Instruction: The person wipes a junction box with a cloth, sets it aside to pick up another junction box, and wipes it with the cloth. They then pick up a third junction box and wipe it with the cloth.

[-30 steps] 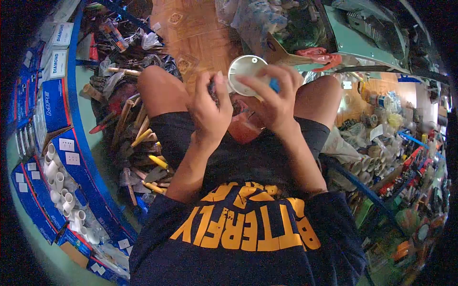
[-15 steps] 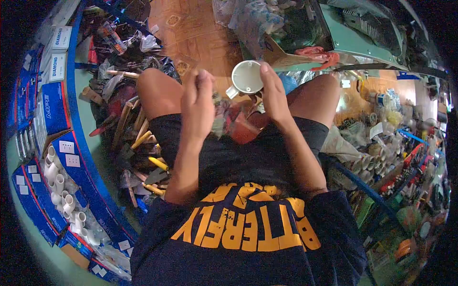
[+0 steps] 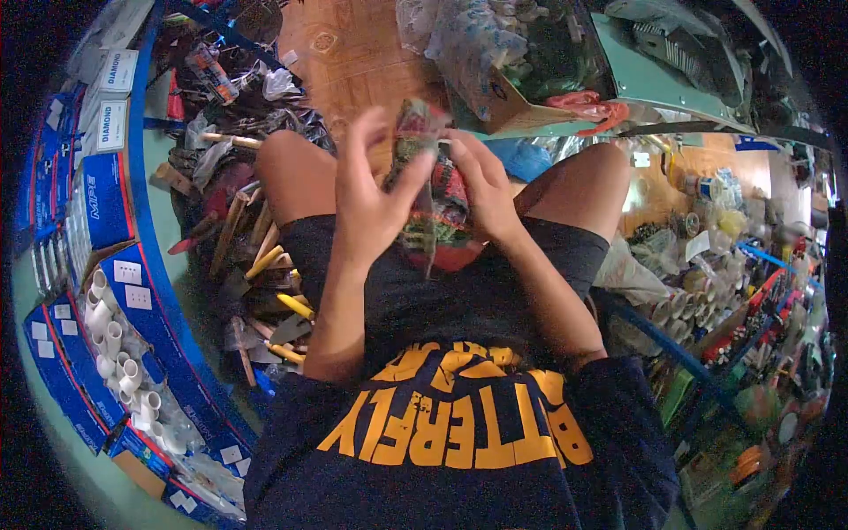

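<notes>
A patterned red, green and black cloth [image 3: 439,196] hangs between my hands above my lap. My left hand [image 3: 375,199] has its thumb pressed against the cloth, with its fingers raised, curved and slightly blurred. My right hand [image 3: 488,190] grips from the other side, its fingers at the cloth's upper right edge. Only a small bit of the white round plastic fitting [image 3: 445,141] shows by the right fingertips; the cloth covers the rest.
White pipe fittings [image 3: 130,378] fill blue boxes on the left shelf. Wooden- and yellow-handled tools [image 3: 265,262] lie beside my left leg. A cardboard box [image 3: 521,113] stands ahead, with a red plastic bag [image 3: 587,108] nearby. Mixed goods crowd the right side.
The cloth has come up from below the hands and now covers the white fitting, whose hollow inside was visible before. My left hand has moved in toward the right, its thumb now on the cloth.
</notes>
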Demonstrator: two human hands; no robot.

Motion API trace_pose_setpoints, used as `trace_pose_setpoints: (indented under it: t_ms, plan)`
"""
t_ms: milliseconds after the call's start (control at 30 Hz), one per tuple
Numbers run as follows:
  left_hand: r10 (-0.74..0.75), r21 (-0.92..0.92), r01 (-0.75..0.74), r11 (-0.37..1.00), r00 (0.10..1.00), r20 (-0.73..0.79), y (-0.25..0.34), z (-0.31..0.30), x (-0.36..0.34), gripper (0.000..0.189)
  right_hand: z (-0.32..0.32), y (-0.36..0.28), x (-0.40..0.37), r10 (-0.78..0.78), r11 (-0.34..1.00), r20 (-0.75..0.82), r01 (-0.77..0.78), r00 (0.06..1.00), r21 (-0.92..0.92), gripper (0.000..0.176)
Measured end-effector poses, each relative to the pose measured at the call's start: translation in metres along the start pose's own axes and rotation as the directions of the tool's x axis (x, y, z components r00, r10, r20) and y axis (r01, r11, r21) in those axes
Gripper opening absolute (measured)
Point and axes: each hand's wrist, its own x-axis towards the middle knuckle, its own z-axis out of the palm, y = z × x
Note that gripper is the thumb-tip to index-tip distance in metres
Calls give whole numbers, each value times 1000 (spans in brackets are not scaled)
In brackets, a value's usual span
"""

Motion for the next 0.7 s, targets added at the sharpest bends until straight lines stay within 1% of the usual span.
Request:
trace_pose_setpoints:
  t_ms: [33, 67, 133, 167, 200, 233, 300, 367, 400, 433, 467, 500, 533, 567, 600, 633, 667, 700]
  plan:
    - [74, 88, -77, 993, 996, 41, 1, 0, -4, 57, 0, 4, 0, 4, 1000, -2, -4, 1000, 4, 34]
    - [69, 90, -72, 993, 997, 42, 0, 0, -8, 57, 0, 9, 1, 4, 1000, -20, -4, 1000, 18, 33]
    - [-58, 51, 54, 997, 995, 79, 0, 0, -16, 54, 0, 14, 1, 6, 999, -31, -5, 1000, 33, 32]
    - [-65, 62, 61, 996, 997, 53, 7, -2, -15, 50, 0, 12, 1, -6, 1000, -58, 6, 998, -4, 31]
    - [-64, 64, 61, 996, 997, 51, 7, -3, -14, 50, 0, 11, 1, -20, 999, -86, 16, 996, -42, 30]
    - [-55, 72, 50, 996, 996, 67, 6, -6, -14, 51, 1, 11, 0, -20, 999, -86, 17, 996, -42, 30]
    - [-42, 82, 35, 996, 996, 82, 4, -9, -13, 52, 2, 14, -1, 22, 999, -46, -21, 999, 37, 30]
    - [29, 60, -41, 997, 983, 180, 3, -11, -11, 57, 2, 12, -1, 26, 999, -16, -26, 1000, 26, 30]
    - [30, 62, -42, 997, 983, 180, 3, -12, -11, 57, 1, 11, -2, 35, 999, 13, -35, 999, 12, 30]
    - [-22, 27, 17, 999, 976, 215, 3, -13, -10, 60, 1, 9, -3, 34, 999, 13, -34, 999, 13, 30]
    - [-73, -5, 77, 997, 965, 251, 2, -14, -9, 63, 1, 8, -4, 29, 997, 39, -25, 999, -79, 30]
    - [-74, -4, 77, 997, 965, 252, 0, -13, -7, 63, 2, 6, -4, 25, 985, 65, -14, 998, -170, 30]
    - [-51, 55, 40, 998, 971, 233, -5, -11, -6, 60, 4, 3, -7, 27, 985, 65, -16, 998, -170, 30]
    - [-30, 114, 6, 994, 976, 215, -9, -10, -5, 58, 8, -1, -11, 14, 974, 52, -2, 999, -226, 30]
    - [-33, 115, 9, 993, 977, 211, -11, -9, -5, 58, 10, -4, -13, -3, 960, 42, 15, 999, -281, 29]
    - [-90, 166, 55, 985, 974, 208, -12, -7, -3, 55, 10, -5, -12, 25, 973, 40, -16, 999, -232, 29]
    - [-144, 216, 99, 971, 969, 202, -12, -6, -2, 52, 9, -4, -11, 23, 973, 44, -13, 999, -230, 29]
    - [-143, 217, 99, 971, 970, 199, -14, -4, 0, 52, 8, -2, -10, 49, 973, 41, -38, 998, -229, 29]
